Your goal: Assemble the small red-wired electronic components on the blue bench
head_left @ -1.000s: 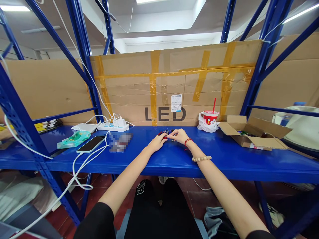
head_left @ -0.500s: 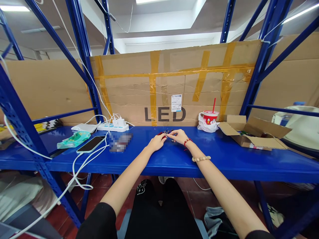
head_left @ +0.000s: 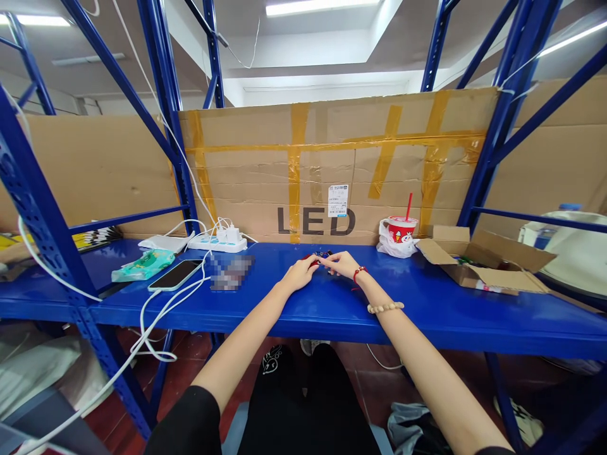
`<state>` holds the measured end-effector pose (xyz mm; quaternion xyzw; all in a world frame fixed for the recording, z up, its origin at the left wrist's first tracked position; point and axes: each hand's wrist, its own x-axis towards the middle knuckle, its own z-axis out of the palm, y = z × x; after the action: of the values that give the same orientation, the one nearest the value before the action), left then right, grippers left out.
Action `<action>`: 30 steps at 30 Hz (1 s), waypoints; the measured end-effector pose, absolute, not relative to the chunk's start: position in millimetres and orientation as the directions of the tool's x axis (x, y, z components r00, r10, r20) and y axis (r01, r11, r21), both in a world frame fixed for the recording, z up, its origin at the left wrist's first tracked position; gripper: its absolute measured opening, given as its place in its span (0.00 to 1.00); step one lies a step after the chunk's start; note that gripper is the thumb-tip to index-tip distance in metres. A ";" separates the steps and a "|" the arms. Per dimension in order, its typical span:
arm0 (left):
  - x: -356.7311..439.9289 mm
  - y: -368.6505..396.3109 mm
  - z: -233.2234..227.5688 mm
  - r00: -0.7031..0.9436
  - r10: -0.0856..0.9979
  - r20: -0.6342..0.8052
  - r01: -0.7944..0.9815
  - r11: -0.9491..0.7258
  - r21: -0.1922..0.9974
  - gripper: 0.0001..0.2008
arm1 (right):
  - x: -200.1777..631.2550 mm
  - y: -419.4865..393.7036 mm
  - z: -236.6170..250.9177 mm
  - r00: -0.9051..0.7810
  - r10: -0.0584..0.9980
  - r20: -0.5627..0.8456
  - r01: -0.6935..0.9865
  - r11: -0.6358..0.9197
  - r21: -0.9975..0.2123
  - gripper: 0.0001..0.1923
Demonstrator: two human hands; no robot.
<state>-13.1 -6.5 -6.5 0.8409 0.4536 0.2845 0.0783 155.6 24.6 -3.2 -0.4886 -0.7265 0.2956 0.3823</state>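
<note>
And here it is, the small dark-and-red cluster (head_left: 324,254), right at the fingertips, mid-shelf toward the far edge, so tiny and so covered that I can't make out what it is. The left hand (head_left: 300,274) has its fingers bent and bunched over the red end; the right hand (head_left: 342,263) comes in from the other side, fingers drawn narrow, and whether either is truly gripping I can't tell from where I stand. The danger, as I judge it: pieces this small could slip between the fingertips, and on this smooth, glossy blue shelf top (head_left: 360,309) a dropped one could skid off. With the hands this close, one could also nudge away what the other steadies. Further out, right and far, there's the red cup (head_left: 402,230) in its white bag; a wide sweep of the right arm might tip it, though it's well apart for now. Beyond it to the right, the open cardboard box (head_left: 493,281); over on the left, the phone (head_left: 175,276) and white cables, which a straying left elbow could snag. And what's different from half a second ago? The view has tipped up a touch, showing more ceiling lamp (head_left: 322,7); the right fingers sit slightly differently, while the left hand stays put over the cluster.
</note>
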 end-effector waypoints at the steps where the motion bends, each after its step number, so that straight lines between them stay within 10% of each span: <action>1: -12.9 -7.3 -5.8 0.426 0.810 0.403 0.721 -0.573 0.389 0.13 | 155.5 25.1 -3.7 -0.228 0.940 0.255 0.484 0.337 -0.808 0.22; 14: -11.7 -9.0 0.7 0.314 0.836 0.450 0.806 -0.485 0.340 0.13 | 155.8 23.9 -0.4 -0.196 0.819 0.539 0.356 0.572 -0.739 0.16; 30: -11.6 -9.1 -1.5 0.398 0.804 0.442 0.745 -0.564 0.356 0.12 | 155.8 24.2 -2.2 -0.228 0.828 0.512 0.342 0.561 -0.754 0.15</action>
<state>-11.6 -9.1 -1.5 0.8345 0.4639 0.2930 0.0507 155.8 24.2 -2.2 -0.3944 -0.7417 0.2533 0.4798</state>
